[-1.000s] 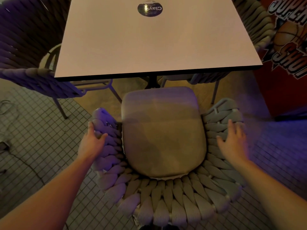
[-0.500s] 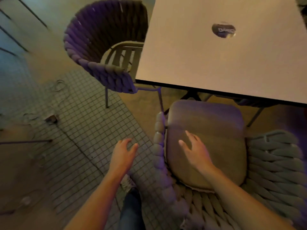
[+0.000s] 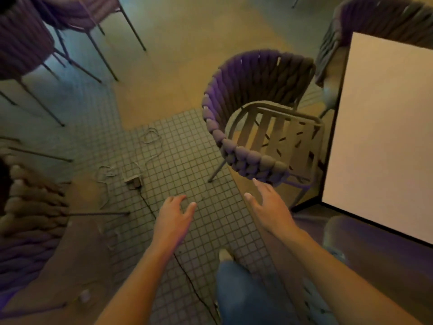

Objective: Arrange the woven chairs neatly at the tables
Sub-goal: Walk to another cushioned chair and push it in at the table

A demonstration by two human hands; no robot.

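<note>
The woven chair (image 3: 255, 118) that matters here sits just left of the table (image 3: 384, 137), with its purple-grey rope back curving round the far and left sides and its slatted seat (image 3: 278, 134) bare — no cushion on it. Its seat faces the table edge, though it looks a bit skewed rather than square to it. Right in front of the chair's near armrest is the right hand (image 3: 269, 207), grip wide open, fingers spread and pointing at the rope weave, holding nothing and just short of touching it. The left hand (image 3: 173, 219) is lower and further left, over the tiled floor (image 3: 182, 146), also an open grip with nothing in it. Between the forearms there's a leg in blue jeans (image 3: 243, 294). Another woven chair (image 3: 365, 22) is behind the table's far corner, and a cushioned seat (image 3: 365, 240) peeks in at the table's near side. Out on the left — more chairs: rope weave (image 3: 30, 207) at the left edge and thin dark chair legs (image 3: 77, 55) up top. A loose cable (image 3: 140, 165) with a small adapter lies tangled on the tiles.
</note>
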